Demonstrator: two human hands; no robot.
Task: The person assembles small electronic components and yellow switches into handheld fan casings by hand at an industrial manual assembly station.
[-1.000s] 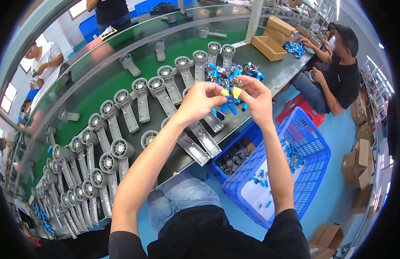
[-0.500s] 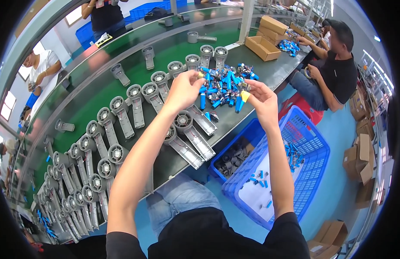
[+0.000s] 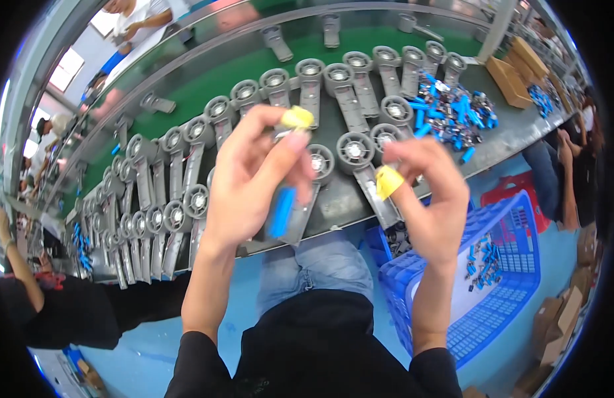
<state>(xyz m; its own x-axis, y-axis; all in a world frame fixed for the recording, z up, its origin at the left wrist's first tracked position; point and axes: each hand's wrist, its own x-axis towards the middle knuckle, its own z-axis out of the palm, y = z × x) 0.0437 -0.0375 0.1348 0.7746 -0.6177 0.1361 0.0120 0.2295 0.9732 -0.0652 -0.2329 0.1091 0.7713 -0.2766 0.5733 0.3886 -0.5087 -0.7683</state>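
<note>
My left hand (image 3: pixel 250 182), yellow tape on a fingertip, is pinched around a small part with a blue cylindrical battery (image 3: pixel 281 212) hanging below the fingers. Part of what it grips is hidden by the fingers. My right hand (image 3: pixel 429 196) is slightly blurred, with yellow tape on its thumb; thumb and forefinger are apart and I see nothing between them. It hovers above a grey handheld fan housing (image 3: pixel 355 151), whose open handle slants toward me. A pile of blue batteries with circuit boards (image 3: pixel 456 109) lies beyond that hand.
Rows of grey fan housings (image 3: pixel 139 149) line the bench and the green conveyor (image 3: pixel 247 46). A blue crate (image 3: pixel 519 232) with loose batteries stands at my right. Cardboard boxes (image 3: pixel 509 83) sit at the far right. Co-workers are seated on both sides.
Both hands have left the battery pile and come back nearer to me, the left with a blue battery. The view has turned left, so the pile appears farther right.
</note>
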